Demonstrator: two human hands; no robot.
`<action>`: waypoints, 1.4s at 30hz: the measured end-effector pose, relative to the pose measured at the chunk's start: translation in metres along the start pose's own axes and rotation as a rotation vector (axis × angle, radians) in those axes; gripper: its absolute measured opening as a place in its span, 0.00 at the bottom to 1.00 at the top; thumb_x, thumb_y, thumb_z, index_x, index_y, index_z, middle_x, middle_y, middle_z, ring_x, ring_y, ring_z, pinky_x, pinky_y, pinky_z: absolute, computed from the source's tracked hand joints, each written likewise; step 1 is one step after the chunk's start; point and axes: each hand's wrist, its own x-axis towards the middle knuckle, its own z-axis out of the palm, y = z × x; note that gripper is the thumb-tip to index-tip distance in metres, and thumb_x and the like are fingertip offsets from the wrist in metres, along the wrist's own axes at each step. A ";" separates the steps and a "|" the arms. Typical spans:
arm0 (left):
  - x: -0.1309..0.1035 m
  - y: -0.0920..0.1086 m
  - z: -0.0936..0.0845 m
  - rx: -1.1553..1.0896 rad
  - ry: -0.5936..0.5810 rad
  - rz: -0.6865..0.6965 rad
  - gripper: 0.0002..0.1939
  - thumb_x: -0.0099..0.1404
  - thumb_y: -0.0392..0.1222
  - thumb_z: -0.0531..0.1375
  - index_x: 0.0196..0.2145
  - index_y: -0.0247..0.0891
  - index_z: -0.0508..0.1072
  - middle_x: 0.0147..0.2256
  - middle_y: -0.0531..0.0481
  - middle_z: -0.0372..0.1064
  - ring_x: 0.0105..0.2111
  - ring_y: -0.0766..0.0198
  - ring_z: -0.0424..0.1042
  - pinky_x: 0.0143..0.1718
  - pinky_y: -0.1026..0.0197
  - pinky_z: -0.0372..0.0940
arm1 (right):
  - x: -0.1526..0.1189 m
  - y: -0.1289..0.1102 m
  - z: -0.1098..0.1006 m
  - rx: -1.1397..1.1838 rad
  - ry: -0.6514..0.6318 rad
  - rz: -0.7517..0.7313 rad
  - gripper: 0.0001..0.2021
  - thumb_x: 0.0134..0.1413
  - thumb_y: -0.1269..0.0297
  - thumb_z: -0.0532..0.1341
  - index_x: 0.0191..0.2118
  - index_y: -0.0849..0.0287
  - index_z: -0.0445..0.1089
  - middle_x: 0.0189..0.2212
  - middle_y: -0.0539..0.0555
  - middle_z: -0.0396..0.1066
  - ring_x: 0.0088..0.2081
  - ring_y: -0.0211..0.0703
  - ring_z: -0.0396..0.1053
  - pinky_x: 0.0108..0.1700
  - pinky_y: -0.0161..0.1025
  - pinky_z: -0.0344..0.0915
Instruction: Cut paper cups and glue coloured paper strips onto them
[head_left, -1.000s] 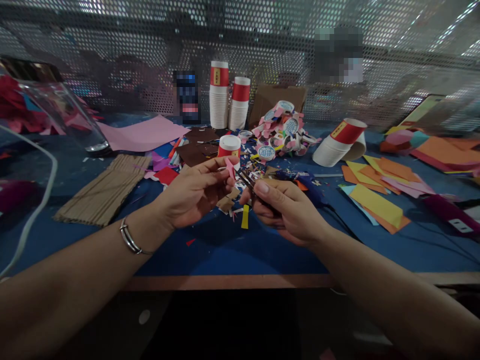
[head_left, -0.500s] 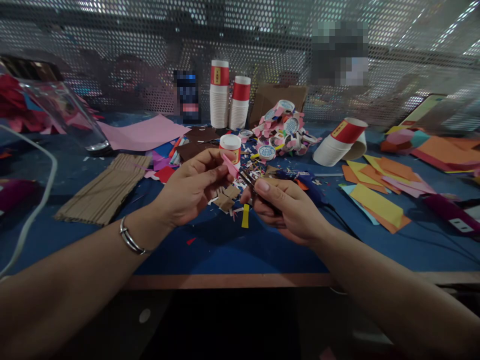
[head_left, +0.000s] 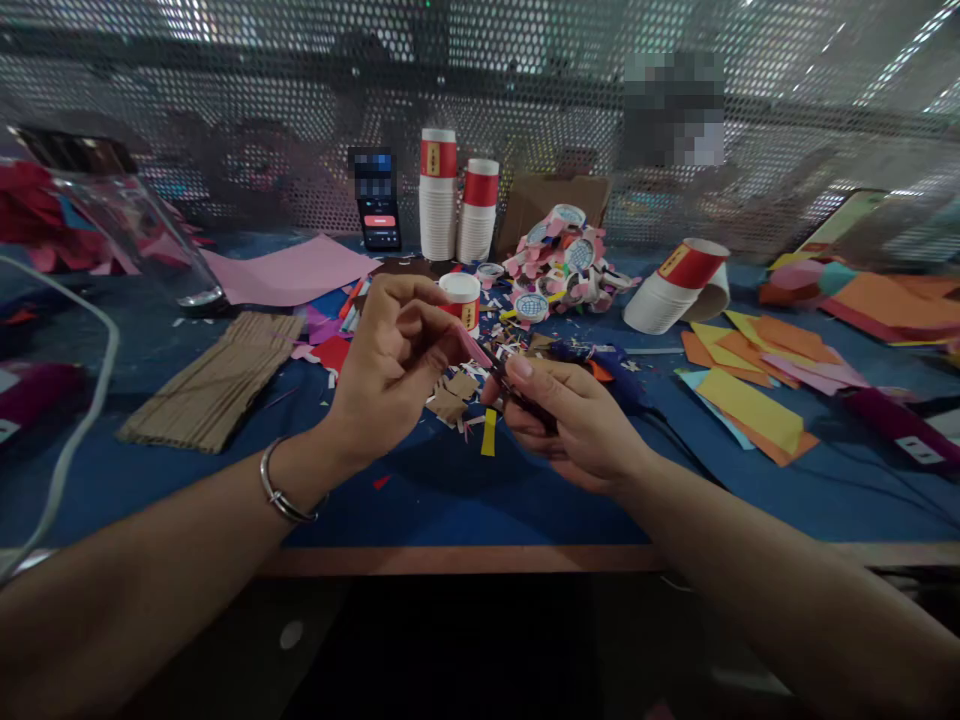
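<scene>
Between the thumb and fingers of my left hand (head_left: 401,360) is a small piece of pink paper (head_left: 474,346), pinched at its edge. My right hand (head_left: 566,410) is wrapped round dark scissors (head_left: 504,368), most of whose handles my fingers hide. The scissors' blades point at the pink paper and meet it at its right side. Just behind my left fingertips stands a red and white paper cup (head_left: 460,300). Beneath both hands lie paper scraps, brown cardboard bits (head_left: 452,398) and a yellow strip (head_left: 488,432).
Stacked paper cups (head_left: 438,210) stand at the back, left of a heap of cut cup pieces (head_left: 566,260). Corrugated cardboard (head_left: 217,385) and a clear jar (head_left: 150,230) are at left. Coloured paper (head_left: 754,405), a tipped cup stack (head_left: 667,290) and a blue tool with cord (head_left: 615,370) lie right.
My left hand has turned upward, its fingers bending higher over the pink paper. The paper has shifted slightly right and down against the scissors. My right hand has barely moved.
</scene>
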 end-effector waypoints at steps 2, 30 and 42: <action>-0.001 -0.010 -0.002 0.006 -0.025 0.050 0.13 0.71 0.33 0.66 0.47 0.44 0.66 0.36 0.54 0.77 0.36 0.66 0.79 0.42 0.61 0.73 | 0.000 0.001 0.000 0.007 0.006 0.004 0.25 0.53 0.41 0.73 0.29 0.62 0.73 0.15 0.40 0.52 0.16 0.25 0.42 0.16 0.28 0.36; -0.006 -0.013 0.002 0.093 -0.039 0.050 0.15 0.69 0.30 0.64 0.38 0.43 0.59 0.37 0.54 0.75 0.38 0.67 0.78 0.41 0.63 0.75 | -0.001 0.003 0.000 -0.012 0.087 -0.009 0.28 0.49 0.39 0.75 0.26 0.62 0.71 0.16 0.40 0.51 0.17 0.25 0.42 0.17 0.26 0.37; -0.005 -0.015 -0.005 0.279 -0.096 0.124 0.16 0.68 0.28 0.62 0.36 0.42 0.57 0.33 0.56 0.69 0.35 0.69 0.74 0.35 0.64 0.70 | 0.000 0.003 -0.002 -0.034 0.100 0.005 0.28 0.48 0.38 0.75 0.25 0.61 0.71 0.14 0.40 0.51 0.16 0.25 0.42 0.16 0.27 0.36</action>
